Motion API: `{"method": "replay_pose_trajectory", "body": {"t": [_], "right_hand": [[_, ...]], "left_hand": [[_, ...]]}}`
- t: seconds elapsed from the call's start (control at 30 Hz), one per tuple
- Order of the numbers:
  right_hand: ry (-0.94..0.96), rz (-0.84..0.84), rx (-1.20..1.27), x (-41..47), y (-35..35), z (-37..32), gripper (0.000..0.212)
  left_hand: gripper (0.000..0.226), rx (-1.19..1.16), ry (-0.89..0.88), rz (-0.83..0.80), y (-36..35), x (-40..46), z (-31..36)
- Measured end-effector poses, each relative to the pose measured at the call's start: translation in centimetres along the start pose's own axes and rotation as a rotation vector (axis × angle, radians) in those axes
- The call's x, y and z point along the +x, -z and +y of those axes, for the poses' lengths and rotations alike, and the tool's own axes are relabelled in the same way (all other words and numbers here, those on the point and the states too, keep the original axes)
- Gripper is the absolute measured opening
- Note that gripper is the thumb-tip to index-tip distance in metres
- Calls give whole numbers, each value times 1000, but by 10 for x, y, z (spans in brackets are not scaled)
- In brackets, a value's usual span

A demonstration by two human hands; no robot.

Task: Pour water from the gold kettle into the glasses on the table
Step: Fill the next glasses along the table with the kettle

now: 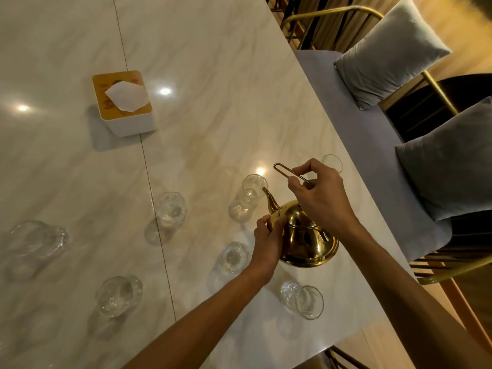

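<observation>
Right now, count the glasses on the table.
7: far left, near left, centre, under the kettle's spout, beside the left hand, near edge, behind the right hand. None seems hidden.

Both forearms reach forward; right hand (320, 194) fingers curl in a pinching grip, left hand (267, 239) fingers curl too.

Glass (332, 162) beyond the right hand (319, 198): mostly hidden, rim alone showing. Gold kettle (306, 243): near flank covered by the left hand (267, 241). Water level in glasses: indiscernible. Both forearms: cut by lower edge.
</observation>
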State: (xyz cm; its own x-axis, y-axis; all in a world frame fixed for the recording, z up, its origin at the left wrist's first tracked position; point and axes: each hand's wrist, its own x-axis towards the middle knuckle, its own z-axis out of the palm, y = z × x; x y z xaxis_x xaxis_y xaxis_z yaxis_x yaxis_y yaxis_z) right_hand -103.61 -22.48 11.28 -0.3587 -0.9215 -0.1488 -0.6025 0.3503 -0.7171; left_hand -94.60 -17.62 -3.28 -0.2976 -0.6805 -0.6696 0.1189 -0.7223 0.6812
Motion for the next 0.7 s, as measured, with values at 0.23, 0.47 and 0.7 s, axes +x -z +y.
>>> {"method": "replay_pose_trajectory", "body": {"t": [0.23,0.47,0.7], "right_hand": [[-10,-31,-36,10,-4,0,22],[-9,-49,-80,19,-7,0,23],[-6,-63,-118,23,-7,-2,23]], "left_hand": [[113,-49,47,-15,-1,0,2],[118,-82,95,-18,-2,2,5],[102,-94,121,-35,-4,2,10]]}}
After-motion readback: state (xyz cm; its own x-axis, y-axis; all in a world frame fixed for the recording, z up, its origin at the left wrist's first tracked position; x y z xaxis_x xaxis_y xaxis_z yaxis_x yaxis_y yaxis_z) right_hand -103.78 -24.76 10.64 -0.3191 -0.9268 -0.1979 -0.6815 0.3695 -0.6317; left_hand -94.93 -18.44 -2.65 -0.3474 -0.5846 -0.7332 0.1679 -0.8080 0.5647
